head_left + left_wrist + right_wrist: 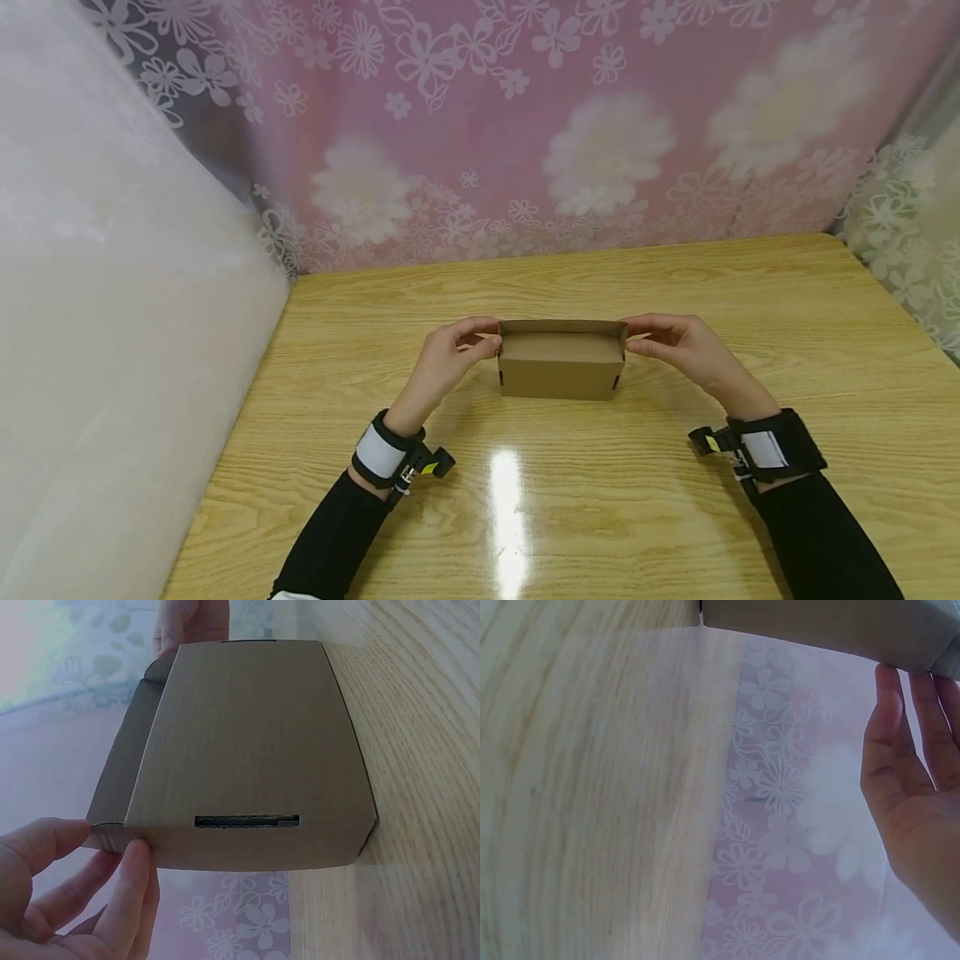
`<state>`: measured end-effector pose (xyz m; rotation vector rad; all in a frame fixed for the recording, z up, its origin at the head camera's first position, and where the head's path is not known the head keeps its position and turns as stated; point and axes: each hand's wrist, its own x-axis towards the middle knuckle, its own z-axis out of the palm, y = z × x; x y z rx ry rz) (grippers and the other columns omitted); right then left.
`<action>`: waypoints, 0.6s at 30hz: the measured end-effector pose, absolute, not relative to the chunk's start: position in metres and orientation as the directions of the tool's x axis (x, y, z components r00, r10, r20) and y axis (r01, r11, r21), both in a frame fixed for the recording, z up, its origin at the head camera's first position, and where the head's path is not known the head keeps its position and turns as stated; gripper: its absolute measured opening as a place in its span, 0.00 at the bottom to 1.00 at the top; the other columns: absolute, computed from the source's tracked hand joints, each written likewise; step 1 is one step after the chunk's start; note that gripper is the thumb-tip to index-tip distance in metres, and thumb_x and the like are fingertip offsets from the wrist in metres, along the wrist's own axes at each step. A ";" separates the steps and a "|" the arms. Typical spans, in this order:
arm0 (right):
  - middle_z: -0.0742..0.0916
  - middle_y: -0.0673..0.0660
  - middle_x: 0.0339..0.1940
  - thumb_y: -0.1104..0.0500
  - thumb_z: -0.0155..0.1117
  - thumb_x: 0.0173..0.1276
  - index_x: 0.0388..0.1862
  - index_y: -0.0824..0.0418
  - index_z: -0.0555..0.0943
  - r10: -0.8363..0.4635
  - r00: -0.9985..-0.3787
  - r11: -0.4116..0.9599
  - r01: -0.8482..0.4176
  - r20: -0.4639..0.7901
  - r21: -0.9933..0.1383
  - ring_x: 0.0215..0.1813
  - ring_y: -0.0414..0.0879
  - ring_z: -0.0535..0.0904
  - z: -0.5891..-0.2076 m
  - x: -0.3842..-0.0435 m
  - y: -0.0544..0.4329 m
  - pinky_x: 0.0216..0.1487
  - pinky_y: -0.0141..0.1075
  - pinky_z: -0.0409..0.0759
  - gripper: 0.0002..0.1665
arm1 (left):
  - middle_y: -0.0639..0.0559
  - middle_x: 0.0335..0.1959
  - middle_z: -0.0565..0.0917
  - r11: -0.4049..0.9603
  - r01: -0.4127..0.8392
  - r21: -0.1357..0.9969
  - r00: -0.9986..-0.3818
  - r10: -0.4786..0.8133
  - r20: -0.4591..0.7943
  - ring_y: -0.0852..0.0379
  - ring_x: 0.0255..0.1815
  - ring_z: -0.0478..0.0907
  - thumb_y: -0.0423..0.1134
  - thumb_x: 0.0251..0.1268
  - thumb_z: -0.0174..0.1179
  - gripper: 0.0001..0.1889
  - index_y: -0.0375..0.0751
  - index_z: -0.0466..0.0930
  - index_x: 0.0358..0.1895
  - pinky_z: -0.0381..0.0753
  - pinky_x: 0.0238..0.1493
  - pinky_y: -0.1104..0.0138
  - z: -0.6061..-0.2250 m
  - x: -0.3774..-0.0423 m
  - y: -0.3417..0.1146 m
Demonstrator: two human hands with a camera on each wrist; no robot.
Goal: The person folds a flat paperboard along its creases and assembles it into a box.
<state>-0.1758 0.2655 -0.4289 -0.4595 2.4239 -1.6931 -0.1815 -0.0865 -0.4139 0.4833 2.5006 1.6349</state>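
A small brown cardboard box [561,379] stands on the wooden table between both hands. Its top flap [562,326] is raised along the far side. Dark slots show near the lower ends of its front in the head view, and one slot is plain in the left wrist view. My left hand [444,357] holds the box's left end at the top, thumb nearer me and fingers farther back. At the opposite end my right hand [686,350] holds the upper corner with thumb and fingertips. In the right wrist view, the right fingers [922,712] meet the box's edge.
The wood-grain table [375,333] extends around the box, with a bright reflection in front. A pink flowered curtain [480,133] hangs behind the far edge, and a white sheet [127,317] borders the left side. Both wrists wear strapped cameras.
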 end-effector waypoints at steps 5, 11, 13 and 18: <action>0.83 0.32 0.50 0.64 0.62 0.74 0.61 0.71 0.78 -0.345 -0.935 0.310 -0.196 0.082 -0.930 0.49 0.30 0.81 -0.429 -0.176 0.264 0.48 0.24 0.79 0.20 | 0.46 0.51 0.86 0.359 0.203 0.911 -0.940 0.332 0.078 0.52 0.46 0.85 0.42 0.72 0.62 0.18 0.41 0.81 0.61 0.83 0.51 0.59 -0.414 -0.181 -0.087; 0.81 0.35 0.60 0.65 0.57 0.76 0.69 0.65 0.74 -0.419 -0.892 0.236 -0.285 0.167 -0.929 0.57 0.31 0.78 -0.431 -0.178 0.265 0.51 0.26 0.79 0.24 | 0.46 0.50 0.86 0.366 0.205 0.908 -0.939 0.336 0.077 0.53 0.45 0.85 0.42 0.72 0.62 0.18 0.42 0.81 0.61 0.84 0.49 0.58 -0.413 -0.180 -0.087; 0.81 0.37 0.61 0.65 0.54 0.78 0.71 0.66 0.72 -0.430 -0.885 0.210 -0.293 0.181 -0.933 0.57 0.33 0.79 -0.430 -0.178 0.266 0.53 0.27 0.80 0.24 | 0.47 0.49 0.86 0.368 0.204 0.907 -0.939 0.337 0.075 0.53 0.45 0.85 0.42 0.72 0.62 0.18 0.42 0.81 0.61 0.84 0.49 0.58 -0.413 -0.180 -0.087; 0.82 0.44 0.63 0.62 0.56 0.78 0.70 0.63 0.74 -0.423 -0.891 0.229 -0.282 0.166 -0.932 0.59 0.35 0.79 -0.424 -0.175 0.264 0.54 0.29 0.80 0.23 | 0.48 0.51 0.86 0.370 0.204 0.906 -0.937 0.343 0.071 0.54 0.47 0.84 0.43 0.72 0.62 0.18 0.43 0.81 0.61 0.83 0.50 0.58 -0.414 -0.181 -0.088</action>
